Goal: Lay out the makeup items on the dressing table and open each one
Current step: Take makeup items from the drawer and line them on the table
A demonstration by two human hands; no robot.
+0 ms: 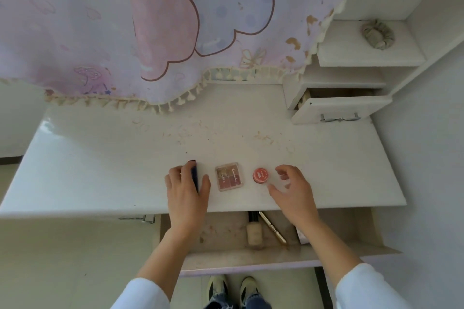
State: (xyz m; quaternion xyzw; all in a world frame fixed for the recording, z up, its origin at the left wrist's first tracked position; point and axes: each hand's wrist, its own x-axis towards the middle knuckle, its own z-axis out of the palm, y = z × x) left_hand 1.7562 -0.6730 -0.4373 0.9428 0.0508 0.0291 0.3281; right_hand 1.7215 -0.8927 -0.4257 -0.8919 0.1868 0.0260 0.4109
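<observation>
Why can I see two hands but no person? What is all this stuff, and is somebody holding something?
The camera sits on the person's head and looks down, so you see only their arms, hands and shoes. There is no machine here.

They stand at a white dressing table. On it lie a small square eyeshadow palette and a round red pot, both shut. The left hand rests on a dark blue case with its fingers around it. The right hand hangs open just beside the red pot and holds nothing.

Below the table edge a drawer is pulled out. In it lie a pale bottle with a black cap and a thin gold stick.
</observation>
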